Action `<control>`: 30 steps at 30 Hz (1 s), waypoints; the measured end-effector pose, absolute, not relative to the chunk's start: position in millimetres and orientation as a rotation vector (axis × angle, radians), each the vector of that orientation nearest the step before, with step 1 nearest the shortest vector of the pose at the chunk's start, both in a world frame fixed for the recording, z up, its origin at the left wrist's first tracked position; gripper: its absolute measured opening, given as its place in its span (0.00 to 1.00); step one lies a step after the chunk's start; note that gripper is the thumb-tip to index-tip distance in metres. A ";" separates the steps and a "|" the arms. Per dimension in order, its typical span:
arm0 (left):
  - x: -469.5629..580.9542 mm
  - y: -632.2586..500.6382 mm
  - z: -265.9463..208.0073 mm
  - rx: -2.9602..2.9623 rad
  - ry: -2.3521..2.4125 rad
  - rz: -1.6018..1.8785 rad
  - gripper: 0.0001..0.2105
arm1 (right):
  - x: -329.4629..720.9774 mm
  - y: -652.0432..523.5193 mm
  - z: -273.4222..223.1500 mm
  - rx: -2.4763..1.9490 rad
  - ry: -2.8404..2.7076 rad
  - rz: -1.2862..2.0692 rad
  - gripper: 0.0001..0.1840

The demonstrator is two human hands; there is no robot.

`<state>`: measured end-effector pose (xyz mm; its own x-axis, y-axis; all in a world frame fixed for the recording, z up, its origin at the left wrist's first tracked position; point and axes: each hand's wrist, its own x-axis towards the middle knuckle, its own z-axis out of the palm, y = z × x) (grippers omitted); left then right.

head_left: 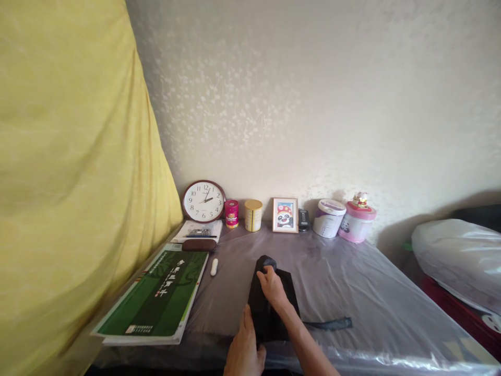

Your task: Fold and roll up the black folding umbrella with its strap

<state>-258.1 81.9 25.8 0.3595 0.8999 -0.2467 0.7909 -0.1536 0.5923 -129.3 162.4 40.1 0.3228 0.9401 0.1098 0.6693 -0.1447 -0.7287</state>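
Note:
A flat black cloth-like piece (287,292), perhaps a folded bag, lies near the table's front edge. A dark rounded bundle (266,261) sits at its far end, and a dark strap (331,324) sticks out from its right side. My right hand (272,287) reaches over the black piece, its fingers curled and closed on the bundle. My left hand (246,342) is at the near left edge, fingers along the side and thumb lower down, with black material between them. The fingertips of both hands are partly hidden.
Left on the plastic-covered table (376,292) lie a green book (156,292), a brown case (199,245) and a small white object (214,267). Along the wall stand a clock (204,201), a pink tin (231,214), a yellow canister (253,215), a picture frame (285,214) and two tubs (329,219).

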 end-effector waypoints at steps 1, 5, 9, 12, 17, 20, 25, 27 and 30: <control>-258.2 82.0 25.2 1.964 1.466 0.221 0.39 | -130.1 163.0 39.9 -1.904 -1.444 0.480 0.16; -259.2 83.1 18.5 1.926 1.473 0.249 0.40 | -133.0 163.2 40.7 -1.941 -1.496 0.432 0.15; -261.2 84.8 12.8 1.908 1.460 0.280 0.40 | -136.3 158.4 44.7 -1.913 -1.521 0.498 0.16; -262.2 85.0 14.2 1.907 1.473 0.277 0.36 | -139.2 153.2 49.6 -1.801 -1.580 0.642 0.16; -264.1 83.8 15.7 1.991 1.470 0.251 0.35 | -142.0 149.8 55.5 -1.743 -1.645 0.680 0.13; -268.9 81.1 12.6 2.046 1.463 0.229 0.35 | -142.5 150.2 55.3 -1.758 -1.664 0.672 0.14; -278.6 74.3 13.8 2.148 1.566 0.384 0.39 | -142.9 149.1 53.4 -1.760 -1.677 0.646 0.14; -278.6 73.1 16.7 2.254 1.573 0.438 0.37 | -143.4 147.9 53.9 -1.765 -1.684 0.636 0.14; -273.4 73.9 20.3 2.395 1.545 0.366 0.36 | -144.7 146.0 55.2 -1.793 -1.696 0.584 0.14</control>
<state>-273.4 73.9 20.3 0.4004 0.9140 0.0658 0.8465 -0.3965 0.3552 -144.7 146.0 55.2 0.0887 0.9925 0.0839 0.7302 -0.0075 -0.6831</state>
